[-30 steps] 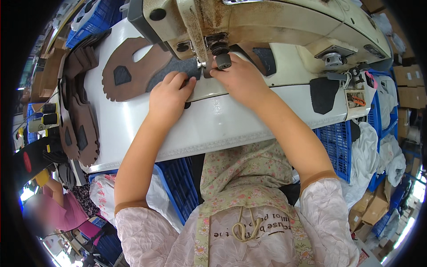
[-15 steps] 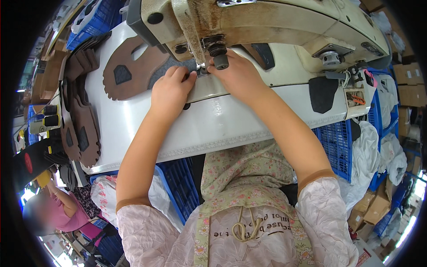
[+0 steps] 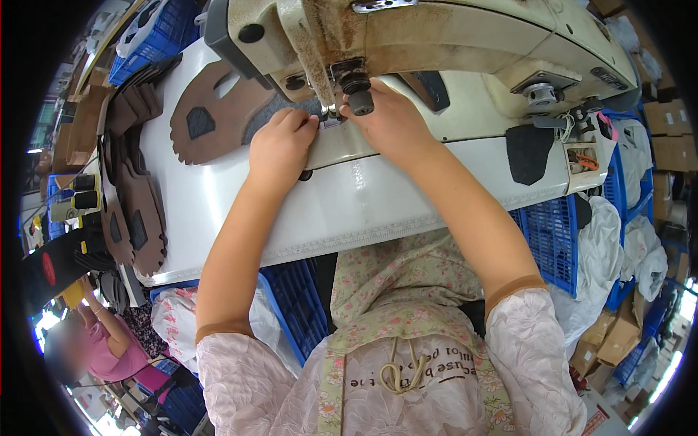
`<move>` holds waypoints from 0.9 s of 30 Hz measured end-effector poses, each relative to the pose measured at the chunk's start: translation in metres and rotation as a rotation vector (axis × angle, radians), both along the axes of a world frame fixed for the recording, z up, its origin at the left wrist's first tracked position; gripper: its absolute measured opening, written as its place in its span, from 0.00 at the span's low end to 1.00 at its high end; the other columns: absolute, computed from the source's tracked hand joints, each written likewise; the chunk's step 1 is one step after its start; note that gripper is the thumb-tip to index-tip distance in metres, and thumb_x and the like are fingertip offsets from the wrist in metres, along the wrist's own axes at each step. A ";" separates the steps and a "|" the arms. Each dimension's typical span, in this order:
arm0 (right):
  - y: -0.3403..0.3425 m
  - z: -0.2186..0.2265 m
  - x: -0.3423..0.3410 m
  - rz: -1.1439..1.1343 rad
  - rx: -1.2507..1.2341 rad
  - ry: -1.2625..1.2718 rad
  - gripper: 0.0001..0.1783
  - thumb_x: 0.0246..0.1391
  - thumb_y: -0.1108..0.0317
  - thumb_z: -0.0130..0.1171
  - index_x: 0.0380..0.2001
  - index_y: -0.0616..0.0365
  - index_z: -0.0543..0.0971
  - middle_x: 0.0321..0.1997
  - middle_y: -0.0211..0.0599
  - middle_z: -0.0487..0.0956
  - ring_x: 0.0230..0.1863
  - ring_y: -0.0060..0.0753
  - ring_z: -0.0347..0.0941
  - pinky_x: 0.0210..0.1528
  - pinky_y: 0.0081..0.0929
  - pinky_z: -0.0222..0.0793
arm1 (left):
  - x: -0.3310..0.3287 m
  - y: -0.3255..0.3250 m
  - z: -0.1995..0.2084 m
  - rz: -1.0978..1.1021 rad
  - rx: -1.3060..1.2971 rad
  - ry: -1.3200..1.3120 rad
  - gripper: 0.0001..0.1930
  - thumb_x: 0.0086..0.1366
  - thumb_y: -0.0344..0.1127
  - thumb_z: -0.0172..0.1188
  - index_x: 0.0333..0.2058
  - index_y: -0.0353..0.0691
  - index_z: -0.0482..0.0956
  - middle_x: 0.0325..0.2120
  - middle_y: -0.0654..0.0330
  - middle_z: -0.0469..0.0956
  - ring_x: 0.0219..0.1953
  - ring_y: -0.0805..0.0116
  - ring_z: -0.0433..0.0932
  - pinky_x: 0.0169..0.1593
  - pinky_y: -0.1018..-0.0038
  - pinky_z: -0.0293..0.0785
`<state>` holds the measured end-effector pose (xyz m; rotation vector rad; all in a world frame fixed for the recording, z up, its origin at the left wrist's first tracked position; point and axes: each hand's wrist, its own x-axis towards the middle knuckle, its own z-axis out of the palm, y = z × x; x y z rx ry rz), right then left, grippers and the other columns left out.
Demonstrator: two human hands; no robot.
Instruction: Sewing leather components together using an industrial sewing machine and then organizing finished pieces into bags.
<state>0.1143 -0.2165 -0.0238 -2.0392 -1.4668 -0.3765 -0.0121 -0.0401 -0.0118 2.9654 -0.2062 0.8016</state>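
Note:
A brown leather-like piece with a scalloped edge, an oval hole and a dark patch lies on the white sewing table. Its dark grey section runs under the head of the beige sewing machine. My left hand is on that grey section just left of the presser foot, fingers curled and closed on its edge. Close on the foot's other side is my right hand, fingers bent in beside the black knob. The knob partly hides those fingertips, and what they grip cannot be made out.
Stacked brown pieces fill the table's left end. A black fabric piece and a small tray with an orange-handled tool lie at right. Blue crates stand below the front edge. Another person sits at lower left.
Both hands stay near the presser foot, with slight finger shifts. The dark material before the foot has drawn back a little, and more of the metal plate shows.

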 end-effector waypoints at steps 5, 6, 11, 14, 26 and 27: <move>0.003 -0.001 0.003 0.039 0.039 -0.027 0.08 0.57 0.65 0.59 0.36 0.57 0.80 0.40 0.36 0.80 0.47 0.40 0.75 0.44 0.36 0.75 | 0.001 -0.003 0.001 0.066 0.032 0.060 0.08 0.58 0.29 0.60 0.36 0.44 0.84 0.32 0.65 0.78 0.37 0.63 0.78 0.35 0.68 0.77; 0.004 -0.001 0.004 0.038 0.045 -0.017 0.08 0.58 0.65 0.59 0.37 0.57 0.80 0.39 0.37 0.80 0.47 0.41 0.75 0.44 0.36 0.74 | 0.001 -0.003 0.001 0.071 0.036 0.063 0.07 0.59 0.29 0.60 0.36 0.44 0.84 0.32 0.65 0.78 0.37 0.63 0.78 0.35 0.68 0.77; 0.008 0.001 0.002 -0.043 0.032 0.152 0.08 0.56 0.66 0.57 0.34 0.58 0.79 0.40 0.40 0.78 0.46 0.43 0.75 0.45 0.36 0.73 | 0.006 -0.002 -0.003 0.103 0.054 0.032 0.05 0.62 0.34 0.59 0.31 0.42 0.83 0.32 0.65 0.78 0.37 0.64 0.78 0.35 0.67 0.77; 0.011 0.002 0.000 -0.080 0.064 0.230 0.04 0.49 0.73 0.55 0.29 0.61 0.77 0.42 0.39 0.77 0.46 0.42 0.75 0.46 0.33 0.74 | 0.008 -0.001 -0.006 0.136 0.044 0.044 0.05 0.61 0.32 0.60 0.34 0.46 0.84 0.33 0.66 0.79 0.37 0.64 0.78 0.36 0.68 0.77; 0.010 0.006 -0.002 -0.096 0.059 0.325 0.06 0.51 0.70 0.55 0.32 0.60 0.77 0.43 0.39 0.77 0.47 0.43 0.74 0.48 0.34 0.73 | 0.010 -0.001 -0.009 0.136 0.018 -0.002 0.05 0.62 0.36 0.60 0.31 0.45 0.84 0.31 0.67 0.78 0.36 0.66 0.78 0.33 0.68 0.77; 0.010 0.006 -0.002 -0.100 0.050 0.337 0.06 0.52 0.70 0.55 0.32 0.60 0.77 0.43 0.39 0.77 0.47 0.42 0.74 0.48 0.34 0.72 | 0.010 -0.001 -0.008 0.131 0.027 -0.005 0.05 0.62 0.36 0.60 0.31 0.45 0.84 0.31 0.67 0.78 0.36 0.66 0.78 0.33 0.68 0.77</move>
